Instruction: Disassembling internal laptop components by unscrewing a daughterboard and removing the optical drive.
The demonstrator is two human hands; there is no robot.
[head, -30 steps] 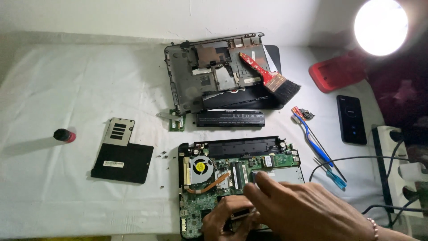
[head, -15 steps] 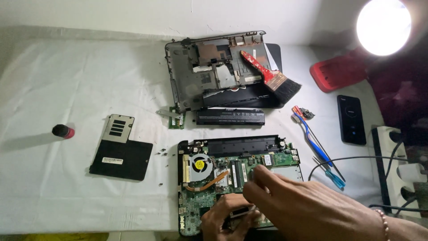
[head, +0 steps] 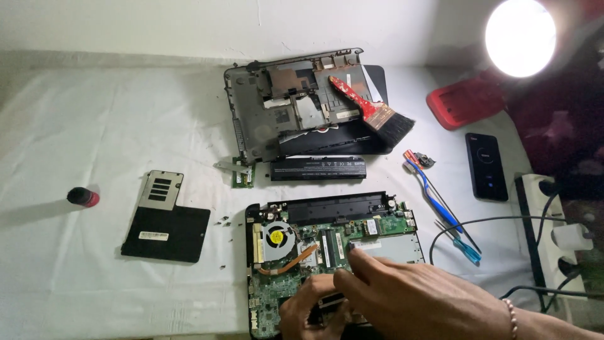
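Note:
An opened laptop base [head: 327, 211] lies at the near edge, its green motherboard [head: 384, 225], round fan [head: 275, 238] and copper heat pipe [head: 290, 264] exposed. My right hand [head: 415, 296] rests over the board's near right part, index finger stretched out onto it. My left hand [head: 308, 308] is curled at the board's lower middle, fingers pinching a small dark part [head: 330, 302] against the board. What exactly it grips is hidden by both hands.
A grey laptop shell [head: 277, 107] with a red-handled brush [head: 371, 113] lies at the back, a black battery [head: 318, 169] in front of it. A black cover panel [head: 165, 220] and small bottle [head: 83, 197] sit left. Blue-handled tools [head: 440, 211], phone [head: 486, 165], power strip [head: 553, 239], lamp [head: 519, 38] are right.
My right hand has slid slightly up and left over the board, its index finger reaching further onto it. My left hand stays curled at the board's lower middle.

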